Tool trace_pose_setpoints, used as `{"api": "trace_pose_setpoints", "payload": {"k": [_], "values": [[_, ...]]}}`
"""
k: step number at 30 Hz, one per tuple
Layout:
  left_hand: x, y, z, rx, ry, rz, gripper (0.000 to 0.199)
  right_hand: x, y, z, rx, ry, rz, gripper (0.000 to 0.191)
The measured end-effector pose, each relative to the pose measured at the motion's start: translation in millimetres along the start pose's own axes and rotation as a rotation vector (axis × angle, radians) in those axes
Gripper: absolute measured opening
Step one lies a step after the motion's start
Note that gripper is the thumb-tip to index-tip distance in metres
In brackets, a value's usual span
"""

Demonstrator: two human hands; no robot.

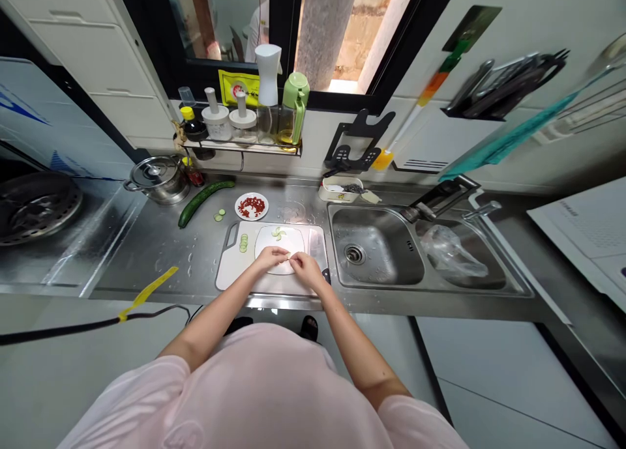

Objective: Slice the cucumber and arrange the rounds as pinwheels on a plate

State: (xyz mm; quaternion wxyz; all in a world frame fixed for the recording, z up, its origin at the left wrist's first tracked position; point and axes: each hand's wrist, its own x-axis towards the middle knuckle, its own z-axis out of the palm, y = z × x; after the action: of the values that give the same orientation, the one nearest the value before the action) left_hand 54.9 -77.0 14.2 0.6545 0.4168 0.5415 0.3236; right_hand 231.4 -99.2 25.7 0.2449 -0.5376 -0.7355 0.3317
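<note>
Head view, left to right: a steel stove burner sits at the far left edge, and a steel pot with a glass lid stands at the back of the counter. Just beside the pot, a whole cucumber lies at a slant, with 2 loose cucumber slices near its lower end. A small white plate of chopped red pieces rests behind a white cutting board at the lower middle of the counter. On that board, a short row of cucumber slices lies at the left, beside a round white plate that carries a fan of cucumber slices. Over this plate, the left hand and right hand meet, their fingertips clenched on a small pale piece, too small to identify. Further right, a steel double sink is set into the counter, with a clear plastic bag in its right basin.
</note>
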Motion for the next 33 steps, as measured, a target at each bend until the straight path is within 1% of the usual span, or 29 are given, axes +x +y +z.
{"api": "trace_pose_setpoints", "payload": {"k": [5,10,13,20,27,33], "values": [[17.6,-8.0,5.0,0.088,0.021,0.013,0.032,5.4,6.9,-1.6,-0.123,-0.048,0.036,0.014],[31.4,-12.1,12.7,0.314,0.113,0.072,0.032,12.3,10.5,-1.9,-0.251,-0.049,0.084,0.016],[36.5,-8.9,18.3,0.432,0.159,0.106,0.031,17.4,15.3,-1.4,-0.325,-0.055,0.103,0.017],[46.5,2.2,28.6,0.603,0.210,0.198,0.029,28.6,27.2,-0.7,-0.445,-0.043,0.118,0.020],[48.1,5.3,33.4,0.711,0.238,0.236,0.029,31.5,30.7,4.8,-0.507,-0.016,0.124,0.021],[46.5,2.6,31.0,0.836,0.185,0.352,0.020,28.3,31.4,8.3,-0.516,0.015,0.086,0.019]]}}
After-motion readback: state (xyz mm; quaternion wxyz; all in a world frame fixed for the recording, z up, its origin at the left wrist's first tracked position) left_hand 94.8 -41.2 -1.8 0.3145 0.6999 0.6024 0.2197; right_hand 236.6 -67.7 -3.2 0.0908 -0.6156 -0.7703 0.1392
